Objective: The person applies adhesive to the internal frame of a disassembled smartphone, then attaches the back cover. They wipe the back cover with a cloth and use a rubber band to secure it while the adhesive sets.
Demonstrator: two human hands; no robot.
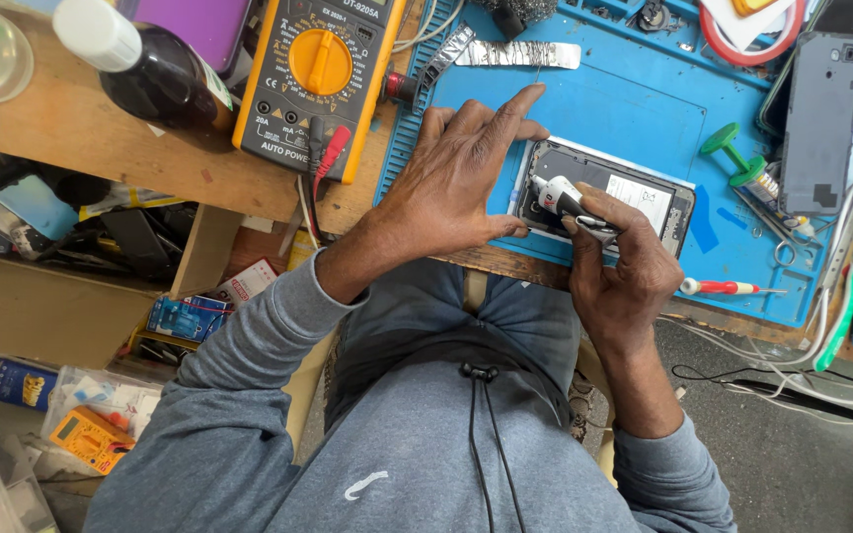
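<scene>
An opened phone (634,192), back cover off, lies on a blue work mat (594,109) at the bench's front edge. My left hand (461,173) rests flat on the mat with fingers spread, its thumb against the phone's left end. My right hand (616,271) grips a small white glue tube (560,195), whose tip sits over the phone's left inner edge. A grey phone back cover (821,118) lies at the mat's right.
A yellow multimeter (318,74) with red and black leads and a dark bottle (145,69) stand on the wooden bench left of the mat. A green suction tool (733,153), scissors and a red-handled screwdriver (728,287) lie right of the phone. Open boxes of parts sit below left.
</scene>
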